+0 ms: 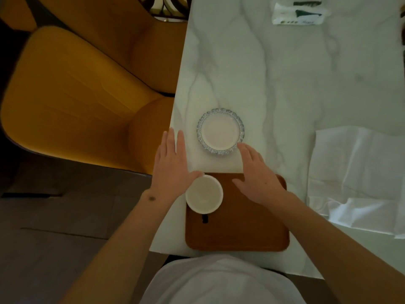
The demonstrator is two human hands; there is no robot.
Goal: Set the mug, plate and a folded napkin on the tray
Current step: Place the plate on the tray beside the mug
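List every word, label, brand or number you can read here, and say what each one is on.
No text can be read.
Packet at the table's far end: green and dark printed marks, too blurred to read.
Mug, plate, tray, napkin: no print visible.

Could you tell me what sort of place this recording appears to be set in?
Probably a home or café dining area: a white marble-look table, mustard-yellow upholstered chairs pulled up beside it, and tableware laid out, namely a wooden tray holding a mug and a glass-rimmed plate.
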